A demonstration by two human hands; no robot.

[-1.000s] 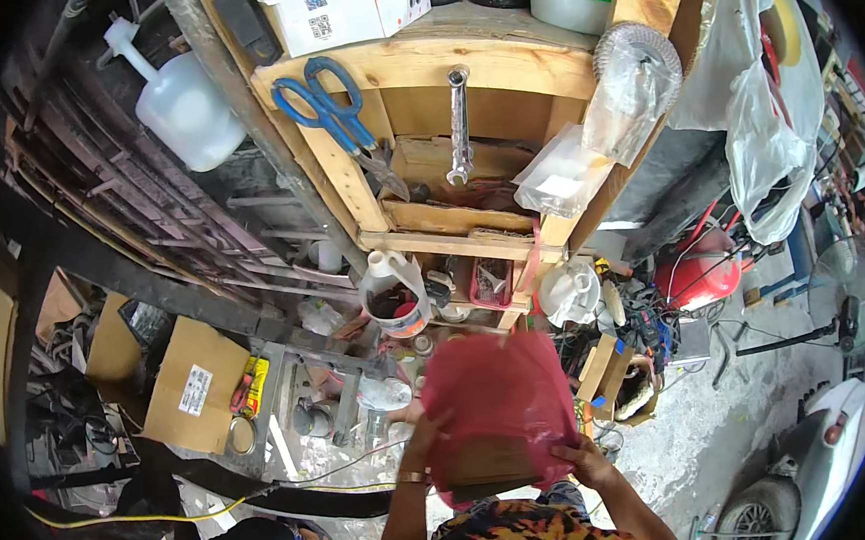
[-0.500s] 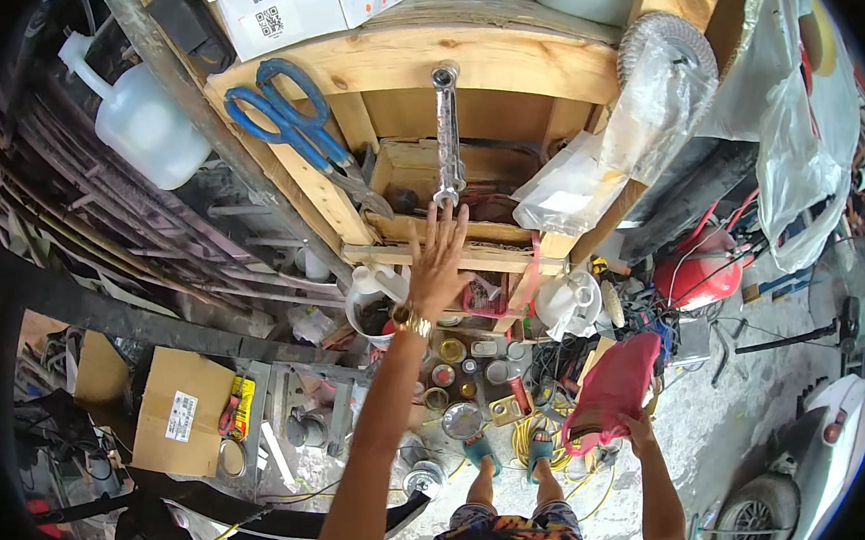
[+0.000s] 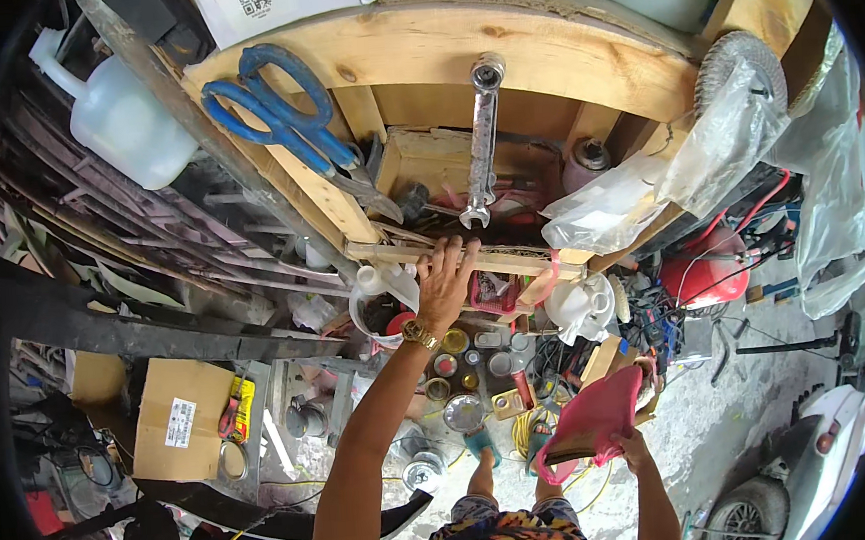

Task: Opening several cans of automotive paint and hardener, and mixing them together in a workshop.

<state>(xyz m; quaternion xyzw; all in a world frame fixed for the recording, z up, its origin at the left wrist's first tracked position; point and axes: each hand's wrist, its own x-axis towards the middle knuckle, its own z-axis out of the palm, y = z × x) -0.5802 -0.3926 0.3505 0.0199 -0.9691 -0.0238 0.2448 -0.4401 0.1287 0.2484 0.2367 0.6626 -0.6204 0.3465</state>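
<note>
My left hand (image 3: 444,287), with a gold watch (image 3: 418,333) on its wrist, has its fingers bent over the front board of an open wooden box (image 3: 512,257) set in a timber frame. Metal pieces and other dark items lie inside the box. Just above the fingers, a combination wrench (image 3: 482,141) hangs from the frame. Low on the right, my right hand (image 3: 634,451) is closed on the edge of a pink bag (image 3: 595,414), whose contents I cannot make out. Large blue-handled shears (image 3: 286,115) hang on the frame's left side.
Clear plastic bags (image 3: 638,190) hang to the right. Cans and jars crowd the floor near my feet, around a round metal lid (image 3: 464,414). A red tank (image 3: 708,269) stands at right, a cardboard box (image 3: 180,418) at left. Yellow cable (image 3: 526,432) lies by my sandals.
My left hand has come down from the wrench's lower end to the box's front board, its fingers now bent. The pink bag has tilted in my right hand. The view has shifted.
</note>
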